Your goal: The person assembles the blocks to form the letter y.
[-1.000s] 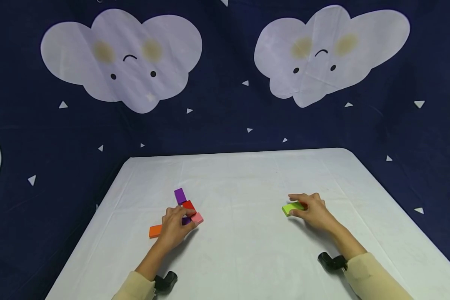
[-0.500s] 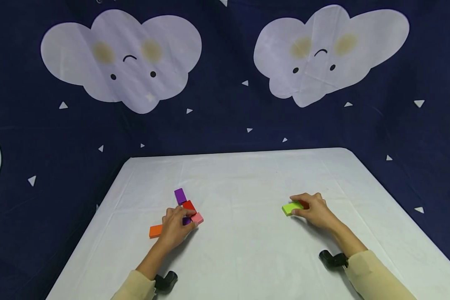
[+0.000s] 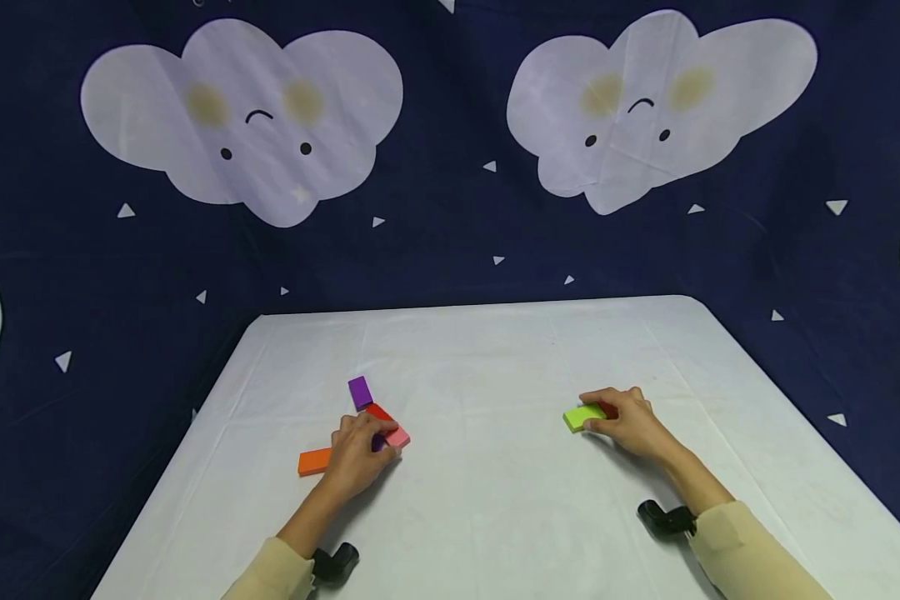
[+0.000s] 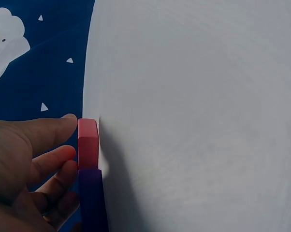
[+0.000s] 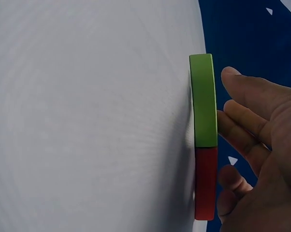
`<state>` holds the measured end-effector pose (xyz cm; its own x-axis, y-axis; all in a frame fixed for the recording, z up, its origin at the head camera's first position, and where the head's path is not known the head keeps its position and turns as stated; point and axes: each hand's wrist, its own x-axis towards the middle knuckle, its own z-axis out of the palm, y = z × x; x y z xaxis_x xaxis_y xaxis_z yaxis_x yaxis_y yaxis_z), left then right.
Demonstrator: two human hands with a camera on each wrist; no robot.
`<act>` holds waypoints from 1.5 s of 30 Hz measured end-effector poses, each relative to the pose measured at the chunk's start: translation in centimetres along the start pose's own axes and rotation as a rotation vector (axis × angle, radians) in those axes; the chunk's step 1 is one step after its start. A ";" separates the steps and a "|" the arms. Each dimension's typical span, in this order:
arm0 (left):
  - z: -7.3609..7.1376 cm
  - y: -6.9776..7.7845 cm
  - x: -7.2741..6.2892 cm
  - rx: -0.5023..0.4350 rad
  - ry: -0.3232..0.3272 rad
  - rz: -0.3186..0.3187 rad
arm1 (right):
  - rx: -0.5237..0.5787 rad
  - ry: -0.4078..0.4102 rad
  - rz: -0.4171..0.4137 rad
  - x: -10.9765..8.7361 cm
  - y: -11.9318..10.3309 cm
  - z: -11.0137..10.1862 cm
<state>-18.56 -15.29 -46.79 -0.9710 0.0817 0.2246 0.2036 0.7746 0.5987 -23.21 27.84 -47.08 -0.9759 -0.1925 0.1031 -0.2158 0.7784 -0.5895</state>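
Note:
Over a cluster of blocks at the left is my left hand [image 3: 356, 457]. Its fingertips are at the pink block [image 3: 398, 437], and in the left wrist view no finger wraps the pink block [image 4: 88, 145]. A dark purple block [image 4: 92, 198] joins its near end. A partly covered red block [image 3: 378, 411] lies behind the pink one, with another purple block [image 3: 360, 392] at its far end. An orange block [image 3: 314, 462] shows left of the hand. My right hand [image 3: 630, 423] is over a lime green block [image 3: 583, 417]; a red block [image 5: 206, 183] lies end to end with it. A gap shows between thumb and green block.
A white-covered table [image 3: 480, 492] extends between and beyond the hands. Dark blue cloth with white clouds [image 3: 247, 125] hangs behind it. Black wrist mounts [image 3: 335, 565] stick out inward from both sleeves.
My left hand has moved slightly right, and the pink block has shifted right and lines up more with the red one. The right thumb has drawn back a little from the green block's end.

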 end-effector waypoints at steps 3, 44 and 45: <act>0.1 0.0 0.0 -0.004 -0.018 -0.005 | -0.001 0.000 -0.007 0.0 0.0 0.0; 0.9 0.5 0.3 0.050 0.005 -0.012 | -0.053 -0.006 -0.025 -0.3 0.2 0.2; 0.9 0.5 0.3 0.039 0.005 -0.017 | -0.056 -0.004 -0.024 -0.3 0.2 0.2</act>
<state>-18.83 -14.32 -47.15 -0.9738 0.0653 0.2179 0.1816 0.8000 0.5719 -22.96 27.93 -47.42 -0.9702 -0.2142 0.1133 -0.2410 0.8055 -0.5413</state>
